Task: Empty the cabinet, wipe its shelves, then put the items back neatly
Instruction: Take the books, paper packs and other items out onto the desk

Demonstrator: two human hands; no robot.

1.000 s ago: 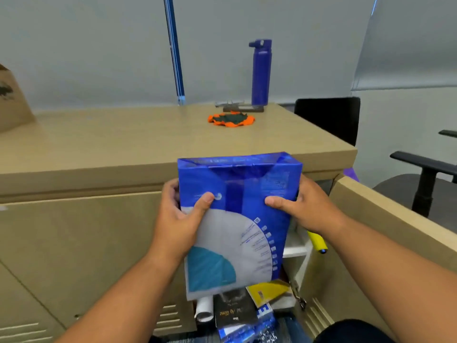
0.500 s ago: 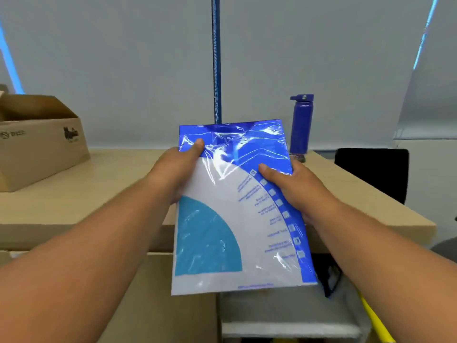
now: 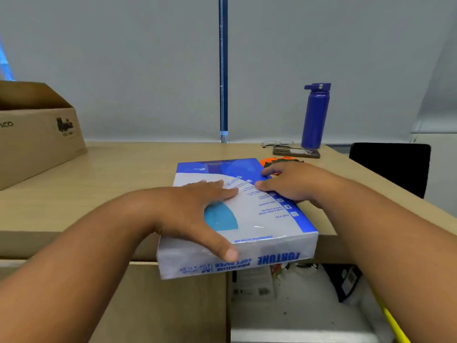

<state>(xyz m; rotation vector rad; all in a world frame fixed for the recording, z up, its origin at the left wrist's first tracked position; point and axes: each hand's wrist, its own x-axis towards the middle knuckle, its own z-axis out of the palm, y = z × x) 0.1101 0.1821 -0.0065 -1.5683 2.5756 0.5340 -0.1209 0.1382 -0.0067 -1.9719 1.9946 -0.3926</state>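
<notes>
A wrapped blue-and-white ream of copy paper lies flat on the tan cabinet top, its near end jutting past the front edge. My left hand rests flat on the ream's top, thumb down its front face. My right hand holds the ream's right edge, fingers over the top. Below, the open cabinet compartment shows a white shelf with a few items at its back.
A cardboard box stands at the far left of the top. A blue bottle, glasses, a phone and an orange cloth sit at the back right. A black chair is to the right, a yellow rod below.
The ream came up out of the cabinet, held upright in both hands, and now lies flat on the cabinet top. My left hand has flattened onto it.
</notes>
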